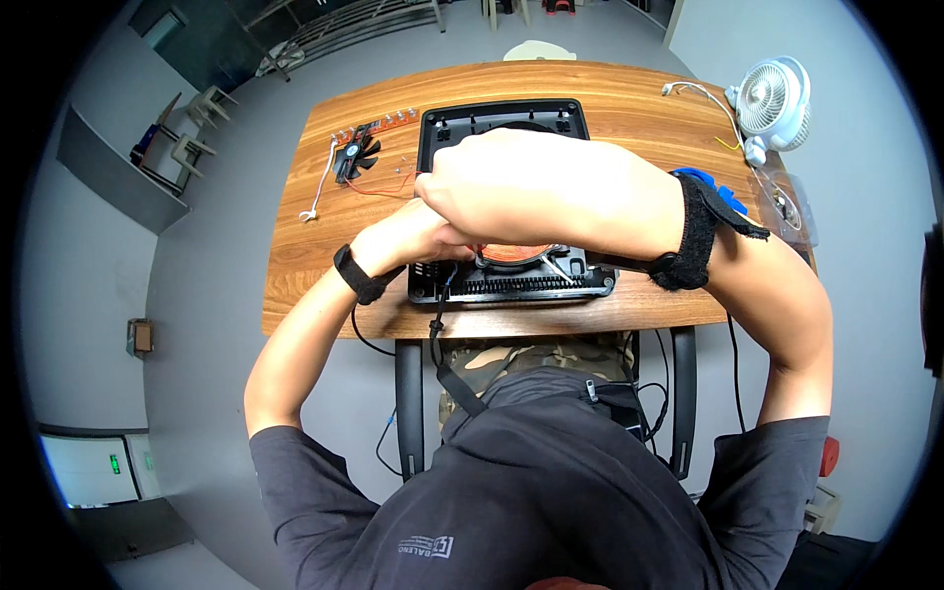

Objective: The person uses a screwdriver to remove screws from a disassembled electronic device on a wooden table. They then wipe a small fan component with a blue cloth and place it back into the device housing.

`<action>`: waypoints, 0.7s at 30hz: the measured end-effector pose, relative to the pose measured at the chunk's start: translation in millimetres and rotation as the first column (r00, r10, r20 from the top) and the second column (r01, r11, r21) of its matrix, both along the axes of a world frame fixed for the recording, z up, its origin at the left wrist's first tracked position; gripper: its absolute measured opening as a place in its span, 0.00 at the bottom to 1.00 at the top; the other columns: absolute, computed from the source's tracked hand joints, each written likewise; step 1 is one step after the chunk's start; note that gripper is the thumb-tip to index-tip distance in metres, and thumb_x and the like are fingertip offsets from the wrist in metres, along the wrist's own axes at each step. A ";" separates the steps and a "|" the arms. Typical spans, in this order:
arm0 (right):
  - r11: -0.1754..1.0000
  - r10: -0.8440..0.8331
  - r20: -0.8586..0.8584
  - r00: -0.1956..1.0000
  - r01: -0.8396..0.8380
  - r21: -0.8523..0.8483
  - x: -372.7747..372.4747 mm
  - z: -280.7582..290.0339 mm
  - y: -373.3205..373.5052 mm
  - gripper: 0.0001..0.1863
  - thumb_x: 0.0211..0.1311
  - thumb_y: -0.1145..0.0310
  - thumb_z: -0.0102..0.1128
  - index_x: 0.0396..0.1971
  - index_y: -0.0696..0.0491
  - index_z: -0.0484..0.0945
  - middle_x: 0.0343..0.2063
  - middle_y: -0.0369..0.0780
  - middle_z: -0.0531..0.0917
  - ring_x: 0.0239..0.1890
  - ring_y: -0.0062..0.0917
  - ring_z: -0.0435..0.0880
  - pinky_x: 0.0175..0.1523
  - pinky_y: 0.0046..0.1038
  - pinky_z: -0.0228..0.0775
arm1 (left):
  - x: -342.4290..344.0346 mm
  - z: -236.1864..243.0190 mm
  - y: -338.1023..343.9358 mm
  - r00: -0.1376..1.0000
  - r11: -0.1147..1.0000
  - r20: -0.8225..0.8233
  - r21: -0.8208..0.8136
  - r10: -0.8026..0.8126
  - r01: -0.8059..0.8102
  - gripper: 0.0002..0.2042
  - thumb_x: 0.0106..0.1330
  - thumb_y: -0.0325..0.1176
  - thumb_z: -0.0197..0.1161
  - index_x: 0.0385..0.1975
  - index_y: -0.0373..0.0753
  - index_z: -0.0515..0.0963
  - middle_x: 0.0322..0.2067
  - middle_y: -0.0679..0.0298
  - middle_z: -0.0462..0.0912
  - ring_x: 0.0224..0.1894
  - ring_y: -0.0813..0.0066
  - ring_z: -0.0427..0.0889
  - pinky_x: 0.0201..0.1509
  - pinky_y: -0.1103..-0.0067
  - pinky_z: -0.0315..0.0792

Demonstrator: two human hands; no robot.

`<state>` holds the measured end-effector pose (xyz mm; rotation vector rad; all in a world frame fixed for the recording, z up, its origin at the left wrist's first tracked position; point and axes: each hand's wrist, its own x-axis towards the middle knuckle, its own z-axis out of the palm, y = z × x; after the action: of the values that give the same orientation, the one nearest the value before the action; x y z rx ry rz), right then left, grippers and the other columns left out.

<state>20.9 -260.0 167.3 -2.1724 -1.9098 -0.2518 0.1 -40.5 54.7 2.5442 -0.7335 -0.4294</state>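
Item: black plastic housing [511, 123], square, opened, lying flat at the middle of a wood-grain table [629, 98]; a ribbed vent grille runs along its near edge, and a round copper-coloured coil [513, 254] shows just beyond the grille, mostly hidden under the hands. Left hand [408, 236], black strap at the wrist, reaches in from the left with fingers curled low over the coil's left side; what it grips, if anything, cannot be told. Right hand [511, 182], forearm crossing from the right with a black wrap and blue tab, is bunched into a loose fist above the housing's middle, fingertips pointing down toward the left hand; whether it pinches a tool or a screw cannot be told. Far left of the housing: a small black fan [356, 155] with thin red leads, beside it an orange circuit strip [379, 124], and a white cable [320, 187] curling toward the left edge; tiny screws seem scattered between. Far right: a white desk fan [777, 103] with cord. Risks, as judged: the crossed arms block the person's sight of the coil, so a slip could nick its fine windings; a sleeve or elbow could sweep the loose screws off the smooth tabletop; tugging the thin red leads could snap them.
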 end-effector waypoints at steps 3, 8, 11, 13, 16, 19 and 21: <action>0.999 0.030 -0.044 0.999 -0.028 0.042 10.0 -11.2 -3.2 0.06 0.54 0.72 0.64 0.25 0.60 0.81 0.25 0.49 0.84 0.31 0.40 0.87 0.37 0.33 0.80 | 0.1 1.1 -4.0 0.999 1.000 -0.027 0.003 0.017 -0.017 0.24 0.50 0.30 0.78 0.50 0.40 0.83 0.50 0.55 0.85 0.55 0.55 0.82 0.59 0.65 0.77; 0.999 0.026 -0.078 0.997 -0.023 0.044 5.7 -1.1 -5.1 0.07 0.50 0.72 0.64 0.26 0.60 0.81 0.25 0.49 0.83 0.31 0.41 0.86 0.37 0.33 0.80 | 3.6 -12.3 -5.0 0.998 1.000 0.066 0.013 0.012 -0.013 0.27 0.47 0.27 0.79 0.52 0.39 0.82 0.51 0.52 0.85 0.57 0.53 0.81 0.62 0.66 0.76; 0.991 0.060 -0.049 0.997 -0.054 0.123 8.4 -6.9 -9.0 0.07 0.50 0.72 0.64 0.27 0.60 0.82 0.25 0.50 0.83 0.31 0.41 0.86 0.36 0.34 0.80 | 3.0 -13.2 -7.1 0.996 0.999 0.088 0.027 0.017 -0.019 0.27 0.47 0.25 0.78 0.52 0.39 0.82 0.51 0.52 0.85 0.57 0.52 0.81 0.62 0.66 0.76; 0.992 0.049 -0.065 0.997 -0.041 0.120 10.8 -9.3 -7.6 0.08 0.51 0.72 0.64 0.28 0.60 0.82 0.26 0.50 0.83 0.31 0.41 0.87 0.36 0.34 0.80 | 1.1 -14.2 -8.6 0.989 0.999 0.149 0.044 -0.021 0.015 0.27 0.47 0.24 0.77 0.52 0.39 0.82 0.50 0.52 0.85 0.56 0.52 0.81 0.62 0.66 0.76; 0.998 0.009 -0.117 0.993 -0.001 0.069 12.2 -9.8 -4.0 0.08 0.53 0.71 0.62 0.29 0.61 0.82 0.26 0.50 0.84 0.31 0.40 0.87 0.36 0.34 0.80 | -1.3 -2.4 -15.6 0.995 0.997 0.095 0.073 -0.010 0.003 0.26 0.47 0.23 0.76 0.51 0.39 0.82 0.49 0.53 0.85 0.55 0.53 0.82 0.62 0.66 0.77; 0.992 0.047 -0.070 0.996 -0.038 0.118 12.1 -8.2 -7.4 0.08 0.56 0.70 0.61 0.29 0.60 0.83 0.26 0.50 0.84 0.31 0.40 0.87 0.35 0.34 0.79 | 2.8 -1.6 -16.2 0.997 0.992 0.076 0.127 -0.025 0.015 0.25 0.48 0.22 0.75 0.51 0.39 0.83 0.48 0.53 0.86 0.54 0.54 0.82 0.61 0.66 0.77; 0.993 0.058 -0.035 0.998 -0.054 0.103 10.2 -1.0 -8.2 0.09 0.57 0.70 0.61 0.30 0.60 0.83 0.26 0.49 0.84 0.31 0.40 0.87 0.35 0.34 0.79 | 1.9 3.6 -18.5 0.998 0.993 0.063 0.118 -0.015 0.008 0.25 0.47 0.21 0.75 0.51 0.39 0.83 0.48 0.54 0.86 0.54 0.54 0.82 0.60 0.66 0.78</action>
<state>31.0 -268.2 166.3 -2.0403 -1.8913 -0.2892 2.0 -59.0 58.3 2.6757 -0.7675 -0.4082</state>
